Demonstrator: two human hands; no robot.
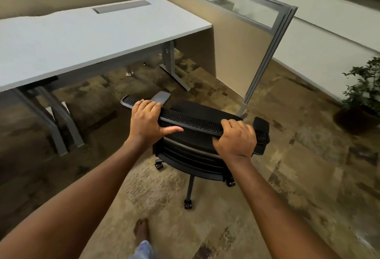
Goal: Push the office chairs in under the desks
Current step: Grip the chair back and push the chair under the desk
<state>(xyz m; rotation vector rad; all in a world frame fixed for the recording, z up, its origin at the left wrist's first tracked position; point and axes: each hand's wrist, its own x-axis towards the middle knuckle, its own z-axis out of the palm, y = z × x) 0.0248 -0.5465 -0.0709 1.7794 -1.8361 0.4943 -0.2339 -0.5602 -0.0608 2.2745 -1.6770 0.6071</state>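
A black mesh-backed office chair on castors stands on the carpet, out in front of the right end of a white desk. Its seat faces the desk and its backrest faces me. My left hand grips the top edge of the backrest near its left end, thumb stretched along the rear. My right hand grips the same edge near its right end. The chair's grey left armrest pokes out past the backrest, the black right armrest sits beside my right hand.
A beige cubicle partition with a frosted glass strip stands right of the desk. Grey desk legs reach down to the floor. A potted plant sits at the right. My bare foot is on the patterned carpet below.
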